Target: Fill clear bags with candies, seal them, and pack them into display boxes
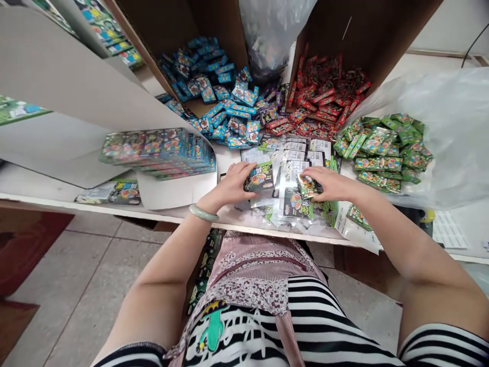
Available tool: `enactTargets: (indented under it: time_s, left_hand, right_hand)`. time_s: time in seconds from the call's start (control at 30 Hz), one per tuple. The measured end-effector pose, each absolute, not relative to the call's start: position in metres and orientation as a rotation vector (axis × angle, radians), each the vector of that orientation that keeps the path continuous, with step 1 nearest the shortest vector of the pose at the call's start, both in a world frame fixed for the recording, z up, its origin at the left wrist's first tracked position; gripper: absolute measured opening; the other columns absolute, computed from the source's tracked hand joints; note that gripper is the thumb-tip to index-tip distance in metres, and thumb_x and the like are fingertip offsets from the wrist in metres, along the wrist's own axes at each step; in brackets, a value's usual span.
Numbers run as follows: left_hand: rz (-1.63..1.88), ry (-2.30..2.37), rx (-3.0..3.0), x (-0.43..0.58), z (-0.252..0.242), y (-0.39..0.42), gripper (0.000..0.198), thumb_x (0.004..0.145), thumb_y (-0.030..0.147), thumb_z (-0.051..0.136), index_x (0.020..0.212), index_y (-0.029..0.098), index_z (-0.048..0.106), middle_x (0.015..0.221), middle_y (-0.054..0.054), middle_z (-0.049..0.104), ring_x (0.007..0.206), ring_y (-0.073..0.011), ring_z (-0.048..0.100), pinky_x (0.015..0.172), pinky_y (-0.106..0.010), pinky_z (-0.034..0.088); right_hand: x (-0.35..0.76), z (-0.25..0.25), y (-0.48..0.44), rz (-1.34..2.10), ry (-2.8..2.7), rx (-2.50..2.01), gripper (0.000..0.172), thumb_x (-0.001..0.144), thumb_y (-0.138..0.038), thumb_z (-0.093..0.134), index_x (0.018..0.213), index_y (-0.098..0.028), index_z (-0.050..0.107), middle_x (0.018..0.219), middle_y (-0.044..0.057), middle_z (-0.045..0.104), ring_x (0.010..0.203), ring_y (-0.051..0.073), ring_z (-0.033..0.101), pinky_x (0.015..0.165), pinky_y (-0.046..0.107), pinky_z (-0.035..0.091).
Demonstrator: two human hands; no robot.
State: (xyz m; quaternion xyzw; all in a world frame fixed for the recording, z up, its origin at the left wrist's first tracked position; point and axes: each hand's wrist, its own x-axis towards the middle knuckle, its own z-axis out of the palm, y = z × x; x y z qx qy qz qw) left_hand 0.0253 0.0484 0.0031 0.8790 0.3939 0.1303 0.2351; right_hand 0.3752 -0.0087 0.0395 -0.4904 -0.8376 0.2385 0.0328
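Observation:
My left hand (231, 186) lies on a pile of clear printed bags (301, 153) at the table's front edge, its fingers pinching a dark bag (260, 178). My right hand (328, 184) rests on the same pile, with its fingers closed on a small green packet (307, 184). A pale green bangle (202, 214) circles my left wrist. More dark printed bags (294, 204) lie loose under both hands.
Blue packets (217, 97) spill from a cardboard box at the back, red packets (324, 97) from another. Green packets (385, 148) lie on a plastic sheet at right. A stack of filled packs (160, 150) sits on grey card (69, 97) at left.

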Motion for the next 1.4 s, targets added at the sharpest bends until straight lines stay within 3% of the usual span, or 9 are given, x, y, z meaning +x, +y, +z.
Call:
enactTargets:
  time_s: [0.23, 0.43, 0.8, 1.07, 1.27, 1.4]
  left_hand:
    - [0.636, 0.933, 2.397, 0.022, 0.025, 0.019, 0.105, 0.065, 0.047, 0.088, 0.152, 0.020, 0.036, 0.145, -0.017, 0.045, 0.139, -0.0355, 0.044, 0.120, -0.053, 0.037]
    - [0.643, 0.867, 2.489, 0.031, 0.029, 0.009, 0.106, 0.066, 0.049, 0.088, 0.153, 0.022, 0.033, 0.142, -0.017, 0.046, 0.136, -0.0360, 0.047, 0.117, -0.053, 0.040]
    - [0.630, 0.872, 2.620, 0.026, 0.025, -0.004, 0.104, 0.070, 0.054, 0.083, 0.153, 0.017, 0.033, 0.141, -0.022, 0.049, 0.132, -0.0393, 0.049, 0.111, -0.057, 0.043]
    - [0.612, 0.797, 2.606, 0.023, 0.025, -0.003, 0.100, 0.072, 0.048, 0.082, 0.155, 0.020, 0.033, 0.143, -0.020, 0.049, 0.132, -0.0393, 0.049, 0.112, -0.059, 0.042]
    - [0.595, 0.769, 2.579, 0.031, 0.025, -0.004, 0.104, 0.072, 0.053, 0.082, 0.156, 0.020, 0.031, 0.143, -0.020, 0.048, 0.133, -0.0387, 0.049, 0.111, -0.058, 0.044]
    - [0.607, 0.803, 2.573, 0.035, 0.021, -0.005, 0.105, 0.071, 0.056, 0.083, 0.155, 0.018, 0.033, 0.142, -0.020, 0.049, 0.133, -0.0385, 0.049, 0.112, -0.057, 0.044]
  right_hand:
    - [0.352, 0.084, -0.047, 0.440, -2.176, -1.413, 0.077, 0.083, -0.053, 0.070, 0.151, -0.029, 0.043, 0.153, 0.012, 0.046, 0.141, 0.037, 0.044, 0.115, 0.056, 0.040]
    - [0.316, 0.087, -0.055, 0.160, -2.278, -1.420, 0.074, 0.086, -0.043, 0.068, 0.153, -0.028, 0.040, 0.151, 0.014, 0.042, 0.139, 0.041, 0.041, 0.116, 0.062, 0.033]
    - [0.317, 0.076, -0.069, 0.242, -2.546, -1.065, 0.064, 0.077, -0.039, 0.078, 0.134, -0.021, 0.055, 0.132, 0.017, 0.054, 0.120, 0.037, 0.054, 0.102, 0.056, 0.047]
    - [0.328, 0.084, -0.063, 0.466, -2.550, -1.086, 0.060, 0.080, -0.037, 0.075, 0.136, -0.025, 0.055, 0.143, 0.014, 0.056, 0.131, 0.035, 0.054, 0.109, 0.055, 0.045]
    - [0.325, 0.076, -0.051, 0.386, -2.510, -1.144, 0.062, 0.082, -0.038, 0.075, 0.139, -0.024, 0.054, 0.146, 0.016, 0.053, 0.134, 0.037, 0.052, 0.112, 0.059, 0.043]
    - [0.322, 0.065, -0.043, 0.496, -2.463, -1.166, 0.075, 0.080, -0.045, 0.077, 0.146, -0.026, 0.046, 0.151, 0.014, 0.045, 0.141, 0.038, 0.045, 0.115, 0.058, 0.041]
